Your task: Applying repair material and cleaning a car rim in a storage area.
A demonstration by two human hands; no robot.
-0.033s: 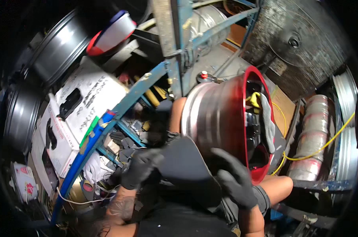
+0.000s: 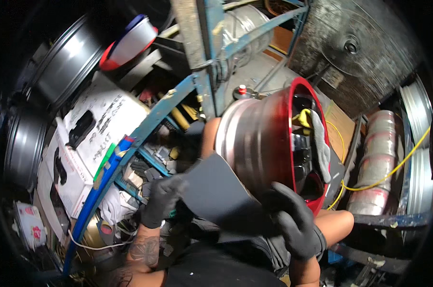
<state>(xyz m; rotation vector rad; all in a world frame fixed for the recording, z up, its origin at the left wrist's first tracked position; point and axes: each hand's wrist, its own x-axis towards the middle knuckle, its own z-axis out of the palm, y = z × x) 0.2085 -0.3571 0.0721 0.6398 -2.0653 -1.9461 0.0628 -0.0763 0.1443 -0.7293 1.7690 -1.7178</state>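
Head view is showing the person's left hand (image 2: 164,203), in a dark grey glove, curling its fingers around the left edge of a dark grey, flexible rectangular sheet (image 2: 221,191); the grip there is looking nearly closed, with the thin edge seemingly pinched between thumb and fingers. Opposite, the right hand (image 2: 295,222), in a matching glove, is holding its fingers extended beside the sheet's right end, and whether it is actually gripping that end I cannot tell.

Between the hands, the sheet is bowing over the lap, its upper edge lying just in front of a silver-barrelled wheel rim with a glossy red lip (image 2: 254,143). The rim is resting on its side between the person's bare legs, its red face turning toward the right, and a grey cloth with a yellow part (image 2: 319,143) is hanging over that face.

The step in hand seems to be handling the sheet close to the wheel; the next move would be calling for a sure hold on both ends and even control of the bend.

Farther out, a blue metal bar (image 2: 101,182) is slanting past a white cardboard box (image 2: 109,112) on the left, and plastic-wrapped silver cylinders (image 2: 376,162) are lying at the right.
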